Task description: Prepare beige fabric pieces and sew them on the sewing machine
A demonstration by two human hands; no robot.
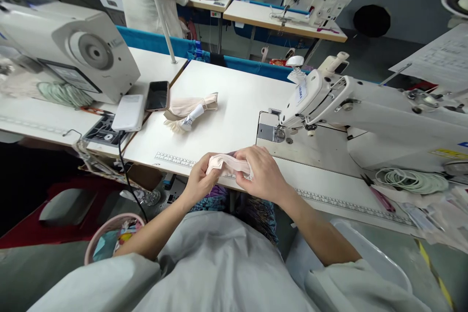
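Between my two hands is a pale pink strip of folded fabric (229, 163), held above the front edge of the white sewing table (234, 87). My left hand (201, 180) grips its left end, thumb on top. My right hand (261, 174) is closed round the right end, fingers over the far side. Beyond them on the table lies a bundle of pale pink fabric strips (193, 106) with a white band around it. To the right stands a white sewing machine (329, 95), its needle area apart from my hands.
A phone (157, 96) and a white power bank (128, 112) with a black cable lie at left, near another sewing machine (84, 48). Pink-handled scissors (382, 198) and coiled pale green cord (413, 180) are at right. A pink bin (95, 234) stands below. A person (153, 0) sits across.
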